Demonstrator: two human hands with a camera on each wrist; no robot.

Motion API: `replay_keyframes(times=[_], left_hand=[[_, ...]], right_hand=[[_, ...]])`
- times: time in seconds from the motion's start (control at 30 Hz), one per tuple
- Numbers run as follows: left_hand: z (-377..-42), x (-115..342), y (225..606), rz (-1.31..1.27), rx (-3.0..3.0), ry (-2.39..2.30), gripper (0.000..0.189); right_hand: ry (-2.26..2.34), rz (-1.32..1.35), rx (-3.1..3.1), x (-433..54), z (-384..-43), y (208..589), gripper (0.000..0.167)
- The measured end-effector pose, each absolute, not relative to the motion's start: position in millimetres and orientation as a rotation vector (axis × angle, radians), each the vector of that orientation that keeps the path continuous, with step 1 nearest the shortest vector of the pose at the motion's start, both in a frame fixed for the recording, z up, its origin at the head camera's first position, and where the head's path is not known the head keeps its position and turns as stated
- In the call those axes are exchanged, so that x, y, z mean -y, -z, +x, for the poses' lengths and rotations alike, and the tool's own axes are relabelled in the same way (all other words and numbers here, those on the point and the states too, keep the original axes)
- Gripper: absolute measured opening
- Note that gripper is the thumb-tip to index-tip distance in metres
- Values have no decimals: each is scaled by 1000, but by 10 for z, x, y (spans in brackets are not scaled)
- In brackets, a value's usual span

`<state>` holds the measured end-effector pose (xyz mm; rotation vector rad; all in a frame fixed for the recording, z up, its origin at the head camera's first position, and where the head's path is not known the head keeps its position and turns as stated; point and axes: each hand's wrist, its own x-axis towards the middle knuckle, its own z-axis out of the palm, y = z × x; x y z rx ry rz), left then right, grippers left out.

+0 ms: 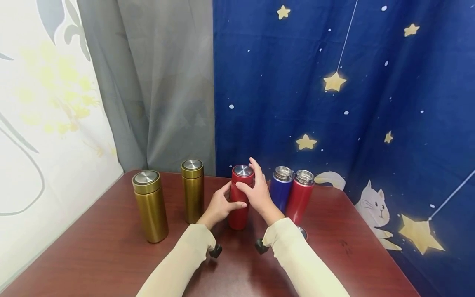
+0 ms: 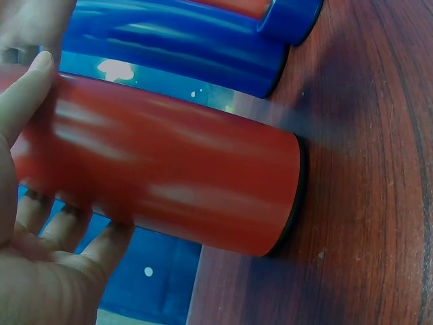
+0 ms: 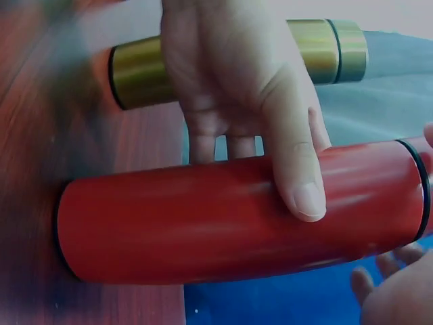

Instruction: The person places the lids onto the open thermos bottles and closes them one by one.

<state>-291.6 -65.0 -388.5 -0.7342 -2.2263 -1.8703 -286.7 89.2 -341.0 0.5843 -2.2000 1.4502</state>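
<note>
A red vacuum flask (image 1: pixel 238 206) with a silver-topped lid (image 1: pixel 243 171) stands upright at the middle of the table. My left hand (image 1: pixel 219 206) grips its body, thumb across the near side and fingers on the far side. In the left wrist view those fingers (image 2: pixel 105 250) curve against the red wall. At the lid, my right hand (image 1: pixel 259 194) has its thumb on the near side, while the index finger points upward along the right side. Beyond the black seam ring (image 3: pixel 418 186), the lid is mostly cut off in the right wrist view.
Two gold flasks (image 1: pixel 152 210) (image 1: pixel 193 194) with lids stand to the left. On the right are a blue flask (image 1: pixel 280 192) and another red flask (image 1: pixel 301 198), both with bare steel mouths. A blue lid (image 2: pixel 291 20) stands beside them. Curtains (image 1: pixel 259 103) hang behind the table (image 1: pixel 92 247).
</note>
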Motion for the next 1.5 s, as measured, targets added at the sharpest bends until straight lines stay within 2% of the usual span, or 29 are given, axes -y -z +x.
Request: replay_keyframes(times=[0.23,0.53,0.77,1.0,1.27,1.5], left_hand=[[-2912,636,3879,-728,2216,1873,77],[-2901,652,3873,-715,2226,1875,77],[-2914,663,3886,-712,2222,1891,79],[-2919,655,3893,-741,2201,1892,80],[-2919,666,3894,-739,2211,1886,77],[-2922,653,3890,-728,2209,1899,77]], right_hand=[[-1694,720,2070,-961,-2939,3469,66],[-1451,564,2069,-948,-2914,3566,53],[-1126,466,2020,-877,-2907,3578,52],[-1047,389,2085,-810,-2903,3545,57],[-1446,652,2185,-916,-2962,3512,63],[-1617,749,2127,-1015,-3008,3497,57]])
